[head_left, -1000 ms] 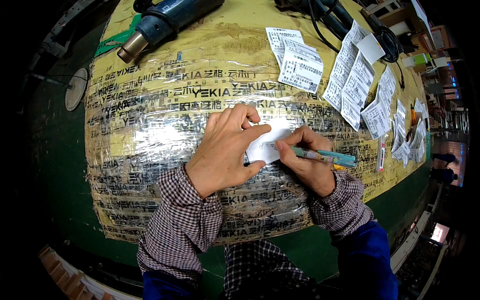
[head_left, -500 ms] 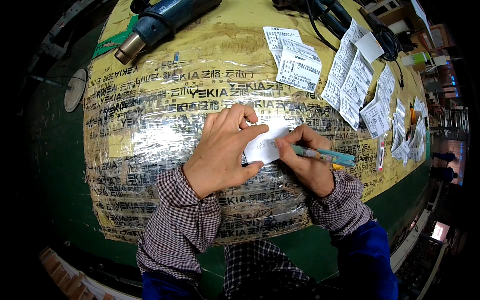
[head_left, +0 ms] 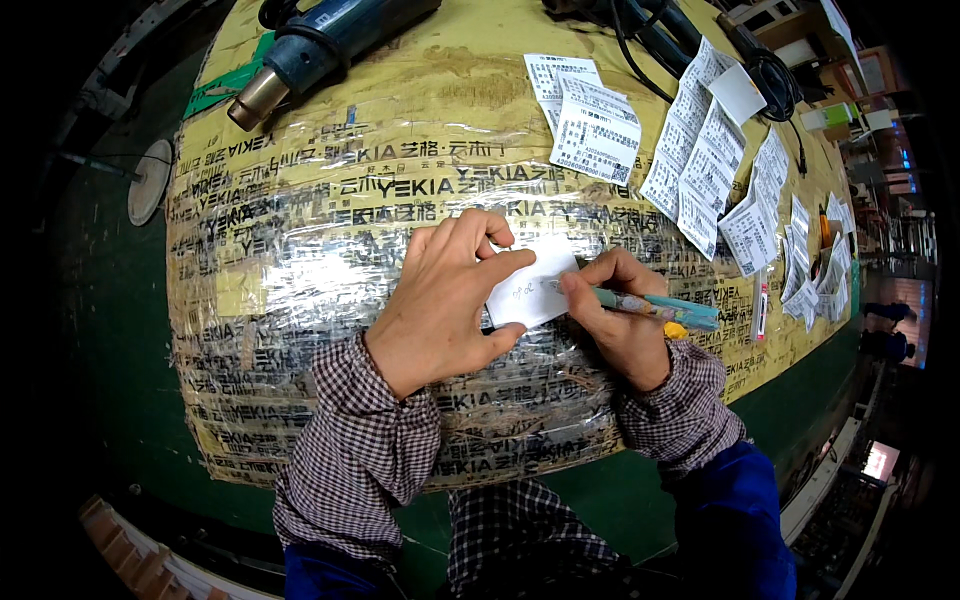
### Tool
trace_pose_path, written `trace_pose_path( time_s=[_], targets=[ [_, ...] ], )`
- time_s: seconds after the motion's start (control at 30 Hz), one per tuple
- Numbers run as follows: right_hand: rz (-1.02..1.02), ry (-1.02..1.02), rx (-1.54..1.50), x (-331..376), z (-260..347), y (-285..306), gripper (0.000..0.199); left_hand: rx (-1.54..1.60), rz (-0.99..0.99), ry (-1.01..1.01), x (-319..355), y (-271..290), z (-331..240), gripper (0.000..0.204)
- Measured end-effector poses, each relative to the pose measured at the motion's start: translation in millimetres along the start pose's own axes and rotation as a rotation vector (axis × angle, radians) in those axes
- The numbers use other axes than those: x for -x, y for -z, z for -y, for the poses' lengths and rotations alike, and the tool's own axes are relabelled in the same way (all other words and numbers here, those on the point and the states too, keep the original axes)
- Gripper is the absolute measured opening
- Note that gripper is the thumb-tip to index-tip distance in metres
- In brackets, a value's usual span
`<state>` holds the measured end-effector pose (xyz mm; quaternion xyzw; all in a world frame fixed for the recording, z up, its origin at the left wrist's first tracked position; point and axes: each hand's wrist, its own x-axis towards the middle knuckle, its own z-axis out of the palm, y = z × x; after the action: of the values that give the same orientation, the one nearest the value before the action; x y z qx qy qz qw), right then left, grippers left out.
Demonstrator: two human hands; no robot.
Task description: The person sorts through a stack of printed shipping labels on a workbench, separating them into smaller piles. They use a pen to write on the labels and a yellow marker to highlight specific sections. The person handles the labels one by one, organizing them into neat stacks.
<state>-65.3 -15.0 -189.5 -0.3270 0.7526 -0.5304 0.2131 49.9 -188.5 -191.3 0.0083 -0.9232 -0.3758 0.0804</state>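
Note:
A small white paper slip (head_left: 545, 290) with some handwriting lies on the tape-covered table in front of me. My left hand (head_left: 445, 300) holds it at its left side, the thumb at the lower edge and the index finger over the upper part. In a pinch, my right hand (head_left: 618, 315) grips a light blue-green patterned pen (head_left: 665, 310). Its tip is at the slip's right part, mostly hidden by the fingers. A little orange-yellow thing (head_left: 675, 330) shows behind the right hand.
A heat gun (head_left: 310, 60) lies at the far left, another dark tool (head_left: 655, 35) with a cable at the far right. Several printed label sheets (head_left: 597, 130) spread over the right side of the yellow table (head_left: 450, 110). A red-and-white marker-like stick (head_left: 762, 305) lies near the right edge.
My right hand and the pen have shifted slightly right, uncovering more of the slip and its handwriting. The left hand stays put.

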Motion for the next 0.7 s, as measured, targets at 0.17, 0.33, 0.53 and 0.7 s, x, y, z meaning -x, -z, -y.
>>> trace_pose_path(
  time_s=[0.17,0.33,0.53,0.7],
  targets=[
    [0.031,0.074,0.120,-1.5,-0.5,0.9,0.018,-0.008,0.013,0.015,-1.2,1.2,-1.8,0.055],
    [0.017,0.059,0.087,-1.5,-2.9,2.0,0.018,0.009,0.018,0.025,-1.8,2.1,-2.3,0.054],
    [0.009,0.061,0.079,-2.1,-1.8,1.6,0.018,0.012,0.020,0.026,-1.5,1.7,-1.9,0.054],
    [0.013,0.068,0.083,-2.8,-2.1,1.5,0.019,0.008,0.013,0.016,-1.9,-0.5,-1.4,0.054]
  ],
)
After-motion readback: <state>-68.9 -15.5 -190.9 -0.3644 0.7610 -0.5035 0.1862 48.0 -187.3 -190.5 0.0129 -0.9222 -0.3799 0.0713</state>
